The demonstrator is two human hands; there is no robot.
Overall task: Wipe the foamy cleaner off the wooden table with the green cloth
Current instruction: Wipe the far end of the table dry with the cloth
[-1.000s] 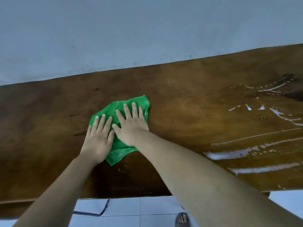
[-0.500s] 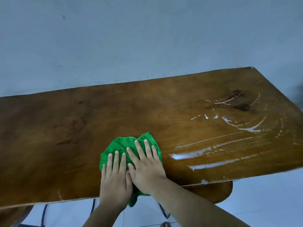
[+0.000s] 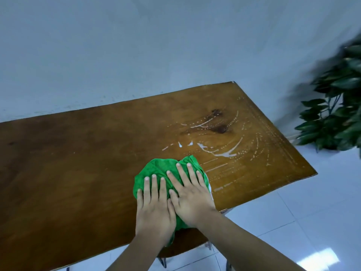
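Observation:
A bunched green cloth [image 3: 156,168] lies near the front edge of the wooden table [image 3: 78,163]. My left hand [image 3: 154,208] and my right hand [image 3: 190,196] press flat on it side by side, fingers straight, the right overlapping the left a little. White foamy streaks [image 3: 224,152] arc across the table's right part, just beyond and right of the cloth. Thin faint lines of foam [image 3: 216,167] lie right next to the cloth's right edge.
A pale wall runs behind the table. A leafy green plant [image 3: 336,118] stands on the white tiled floor [image 3: 302,222] past the table's right end. A dark seat edge [image 3: 185,245] shows under the table's front edge.
Both hands have slid the cloth to the right along the front of the table, over the long foam streaks there. The view has swung right, bringing the table's end and the plant into sight.

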